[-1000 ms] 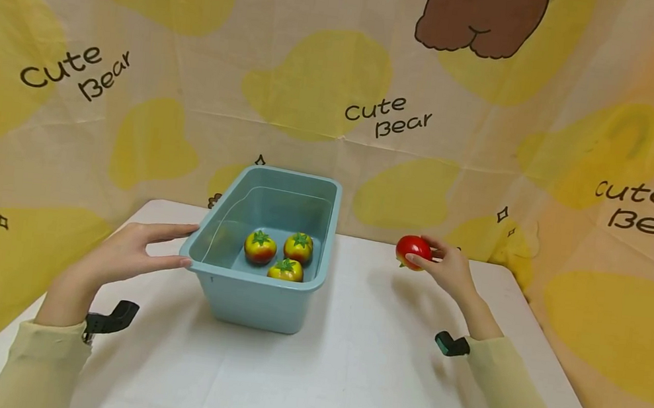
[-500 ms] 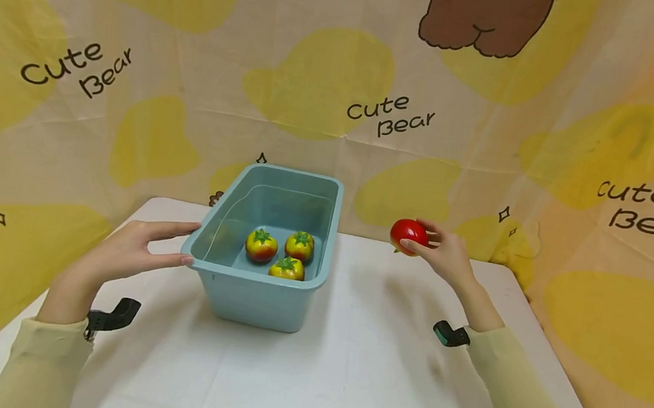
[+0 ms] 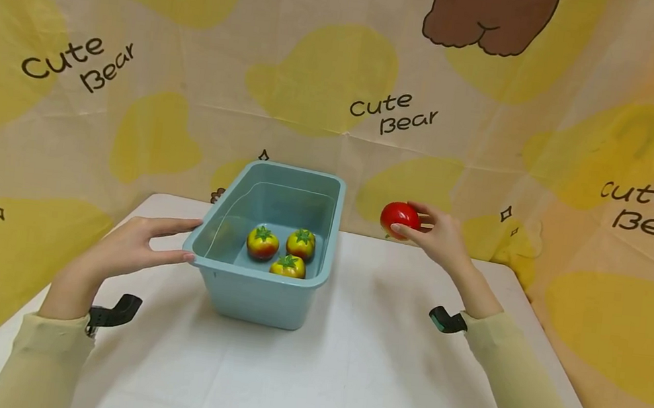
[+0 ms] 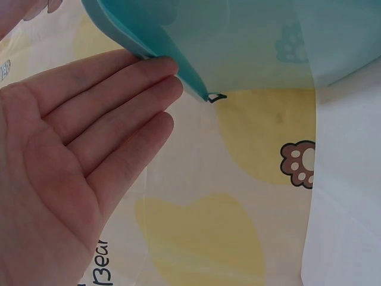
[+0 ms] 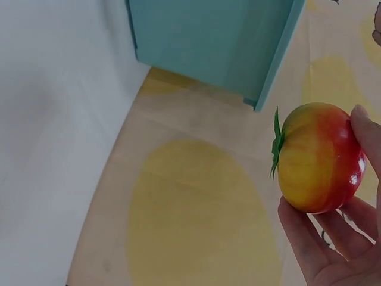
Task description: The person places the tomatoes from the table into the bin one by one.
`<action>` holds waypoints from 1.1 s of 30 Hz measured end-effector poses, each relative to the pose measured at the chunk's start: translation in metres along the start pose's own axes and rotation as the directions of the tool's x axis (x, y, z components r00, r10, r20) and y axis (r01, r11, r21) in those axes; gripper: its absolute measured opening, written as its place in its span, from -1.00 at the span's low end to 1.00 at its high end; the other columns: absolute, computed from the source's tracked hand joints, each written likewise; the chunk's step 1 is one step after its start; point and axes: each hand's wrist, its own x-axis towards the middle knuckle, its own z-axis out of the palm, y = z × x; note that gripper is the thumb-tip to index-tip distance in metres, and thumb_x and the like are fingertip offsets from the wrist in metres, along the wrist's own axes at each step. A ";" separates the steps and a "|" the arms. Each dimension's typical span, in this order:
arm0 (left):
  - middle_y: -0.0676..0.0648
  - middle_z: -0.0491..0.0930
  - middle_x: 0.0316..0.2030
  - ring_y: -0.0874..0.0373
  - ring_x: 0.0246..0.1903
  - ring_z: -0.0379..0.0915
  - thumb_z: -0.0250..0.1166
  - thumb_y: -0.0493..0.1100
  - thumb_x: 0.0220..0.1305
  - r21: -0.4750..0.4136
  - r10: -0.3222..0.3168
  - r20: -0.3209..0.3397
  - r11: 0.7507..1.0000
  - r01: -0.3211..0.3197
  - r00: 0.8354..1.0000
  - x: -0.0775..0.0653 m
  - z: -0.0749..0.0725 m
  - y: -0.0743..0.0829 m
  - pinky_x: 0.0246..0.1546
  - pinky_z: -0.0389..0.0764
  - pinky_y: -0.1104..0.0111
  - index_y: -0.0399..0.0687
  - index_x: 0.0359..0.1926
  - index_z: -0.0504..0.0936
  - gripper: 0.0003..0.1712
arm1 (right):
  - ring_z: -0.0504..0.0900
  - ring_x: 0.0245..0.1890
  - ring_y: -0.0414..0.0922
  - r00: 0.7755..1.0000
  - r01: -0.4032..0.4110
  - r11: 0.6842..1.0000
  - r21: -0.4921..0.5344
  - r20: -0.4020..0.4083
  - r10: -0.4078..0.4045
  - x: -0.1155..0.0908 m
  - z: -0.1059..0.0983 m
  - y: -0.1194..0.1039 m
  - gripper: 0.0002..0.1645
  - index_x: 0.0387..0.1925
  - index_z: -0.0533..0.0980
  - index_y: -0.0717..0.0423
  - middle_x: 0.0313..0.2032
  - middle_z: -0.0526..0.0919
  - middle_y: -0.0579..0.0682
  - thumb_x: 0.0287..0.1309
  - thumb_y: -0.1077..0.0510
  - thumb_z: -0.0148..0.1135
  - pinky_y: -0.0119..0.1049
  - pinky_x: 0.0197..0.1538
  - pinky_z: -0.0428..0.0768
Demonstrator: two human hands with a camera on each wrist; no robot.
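My right hand [image 3: 440, 236] holds a shiny tomato [image 3: 400, 220] between thumb and fingers, raised above the table to the right of the bin. In the right wrist view the tomato [image 5: 321, 158] shows a red bottom, a yellow upper side and green leaves pointing toward the bin. A blue-grey plastic bin [image 3: 257, 300] stands on the table. Inside it, on the floor, lie three yellow-red tomatoes [image 3: 263, 244] with leaves up. My left hand [image 3: 131, 246] touches the bin's left rim with thumb and fingertips; in the left wrist view its fingers [image 4: 128, 146] are straight.
The table [image 3: 278, 385] has a white cover. Behind it and at the sides hangs a patterned cloth [image 3: 316, 83] with bear prints and lettering. Dark straps with camera mounts [image 3: 115, 311] sit on both wrists.
My right hand has lifted the tomato higher and carried it left toward the bin. My left hand stays at the rim, and the tomatoes in the bin lie as before.
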 end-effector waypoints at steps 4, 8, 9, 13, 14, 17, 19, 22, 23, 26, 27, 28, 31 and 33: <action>-0.07 0.50 0.19 -0.17 0.19 0.39 0.38 0.16 0.10 -0.001 0.000 -0.002 1.000 0.000 1.000 0.001 0.000 -0.001 0.11 0.40 -0.15 0.15 0.28 0.45 -0.29 | 0.65 -0.06 0.13 1.000 0.019 1.000 0.001 0.014 -0.019 0.006 0.000 -0.011 -0.26 0.14 0.49 0.14 0.02 0.63 0.18 -0.03 -0.13 0.43 -0.02 -0.15 0.69; -0.06 0.50 0.19 -0.17 0.19 0.39 0.38 0.16 0.10 -0.004 0.002 -0.001 1.000 -0.002 1.000 0.002 -0.001 -0.001 0.10 0.40 -0.15 0.16 0.28 0.44 -0.29 | 0.66 -0.07 0.10 0.999 0.041 0.999 -0.002 0.015 -0.041 0.011 0.000 -0.021 -0.28 0.14 0.50 0.12 0.01 0.64 0.15 -0.04 -0.12 0.44 -0.05 -0.15 0.69; -0.06 0.50 0.20 -0.17 0.19 0.38 0.37 0.16 0.10 -0.006 0.000 0.001 1.000 0.000 1.000 0.002 -0.001 -0.001 0.10 0.40 -0.15 0.17 0.28 0.44 -0.29 | 0.66 -0.08 0.10 0.998 0.054 0.999 -0.006 0.012 -0.054 0.012 0.001 -0.024 -0.29 0.13 0.50 0.13 0.01 0.64 0.16 -0.03 -0.10 0.44 -0.05 -0.14 0.69; -0.04 0.49 0.21 -0.17 0.20 0.37 0.37 0.18 0.10 -0.014 -0.010 0.014 1.000 0.010 1.000 0.002 -0.001 -0.001 0.11 0.39 -0.16 0.18 0.28 0.43 -0.29 | 0.67 -0.09 0.08 0.997 0.082 0.997 -0.011 0.007 -0.082 0.017 0.004 -0.033 -0.32 0.12 0.51 0.12 0.00 0.65 0.14 -0.03 -0.06 0.45 -0.06 -0.13 0.69; -0.04 0.49 0.21 -0.17 0.21 0.37 0.36 0.18 0.10 -0.015 -0.014 0.017 1.000 0.014 1.000 0.002 0.000 -0.001 0.11 0.39 -0.17 0.19 0.29 0.43 -0.29 | 0.66 -0.09 0.08 0.996 0.086 0.996 -0.008 0.011 -0.086 0.019 0.005 -0.035 -0.32 0.12 0.51 0.12 0.01 0.64 0.14 -0.03 -0.05 0.46 -0.07 -0.12 0.69; -0.05 0.49 0.21 -0.18 0.21 0.36 0.36 0.18 0.10 -0.019 -0.017 0.023 1.000 0.018 1.000 0.002 0.000 -0.001 0.10 0.39 -0.18 0.18 0.29 0.43 -0.28 | 0.66 -0.08 0.07 0.995 0.100 0.995 -0.007 0.021 -0.100 0.023 0.008 -0.042 -0.33 0.13 0.50 0.11 0.02 0.64 0.13 -0.03 -0.03 0.45 -0.08 -0.11 0.69; -0.05 0.49 0.21 -0.19 0.21 0.36 0.36 0.18 0.10 -0.021 -0.019 0.024 1.000 0.020 1.000 0.002 0.000 -0.001 0.10 0.39 -0.19 0.18 0.29 0.43 -0.28 | 0.66 -0.07 0.06 0.994 0.108 0.994 -0.005 0.027 -0.108 0.027 0.010 -0.048 -0.33 0.13 0.51 0.11 0.02 0.64 0.12 -0.03 -0.03 0.45 -0.09 -0.12 0.69; -0.05 0.49 0.21 -0.19 0.21 0.36 0.36 0.18 0.10 -0.023 -0.022 0.022 0.999 0.023 1.000 0.001 0.000 -0.001 0.10 0.39 -0.19 0.19 0.29 0.42 -0.28 | 0.67 -0.08 0.05 0.993 0.116 0.993 -0.004 0.036 -0.116 0.032 0.013 -0.057 -0.34 0.12 0.51 0.10 0.01 0.64 0.10 -0.03 -0.03 0.45 -0.11 -0.13 0.69; -0.05 0.49 0.21 -0.18 0.21 0.36 0.36 0.18 0.10 -0.022 -0.023 0.021 0.999 0.023 1.000 0.001 0.000 -0.001 0.10 0.39 -0.18 0.20 0.29 0.42 -0.28 | 0.67 -0.09 0.03 0.993 0.114 0.993 -0.003 0.039 -0.114 0.033 0.014 -0.060 -0.34 0.12 0.52 0.09 0.01 0.65 0.09 -0.03 -0.04 0.45 -0.13 -0.14 0.70; -0.05 0.49 0.21 -0.17 0.21 0.36 0.36 0.18 0.10 -0.021 -0.020 0.019 1.000 0.020 1.000 0.000 -0.001 -0.001 0.10 0.38 -0.17 0.20 0.29 0.42 -0.28 | 0.67 -0.09 0.02 0.991 0.122 0.992 -0.001 0.055 -0.122 0.037 0.017 -0.069 -0.33 0.13 0.51 0.10 0.02 0.65 0.08 -0.03 -0.06 0.45 -0.15 -0.14 0.70; -0.05 0.49 0.21 -0.17 0.21 0.36 0.36 0.18 0.10 -0.021 -0.018 0.019 1.000 0.019 1.000 0.000 -0.001 -0.001 0.10 0.38 -0.17 0.20 0.29 0.42 -0.28 | 0.67 -0.09 0.02 0.990 0.123 0.992 0.003 0.061 -0.123 0.039 0.018 -0.071 -0.32 0.13 0.51 0.10 0.02 0.64 0.08 -0.03 -0.06 0.45 -0.15 -0.14 0.70; -0.05 0.49 0.21 -0.17 0.22 0.36 0.36 0.18 0.10 -0.022 -0.018 0.021 1.000 0.018 1.000 0.000 -0.001 -0.001 0.11 0.38 -0.17 0.20 0.29 0.42 -0.28 | 0.67 -0.09 0.01 0.990 0.128 0.992 0.003 0.064 -0.128 0.040 0.019 -0.074 -0.31 0.14 0.50 0.10 0.02 0.64 0.08 -0.03 -0.07 0.45 -0.16 -0.14 0.70; -0.06 0.49 0.21 -0.17 0.22 0.36 0.36 0.17 0.11 -0.025 -0.014 0.024 1.000 0.015 1.000 0.000 -0.001 -0.001 0.11 0.38 -0.17 0.18 0.29 0.42 -0.28 | 0.67 -0.10 -0.01 0.988 0.130 0.991 0.016 0.078 -0.131 0.043 0.022 -0.081 -0.30 0.13 0.51 0.10 0.01 0.65 0.07 -0.05 -0.08 0.46 -0.18 -0.15 0.70; -0.07 0.49 0.21 -0.17 0.22 0.36 0.36 0.18 0.11 -0.024 -0.016 0.026 1.000 0.017 1.000 0.000 -0.001 0.000 0.12 0.38 -0.17 0.18 0.29 0.42 -0.28 | 0.67 -0.10 -0.02 0.988 0.129 0.991 0.029 0.086 -0.131 0.046 0.024 -0.085 -0.30 0.13 0.51 0.09 0.00 0.65 0.06 -0.06 -0.09 0.46 -0.19 -0.15 0.70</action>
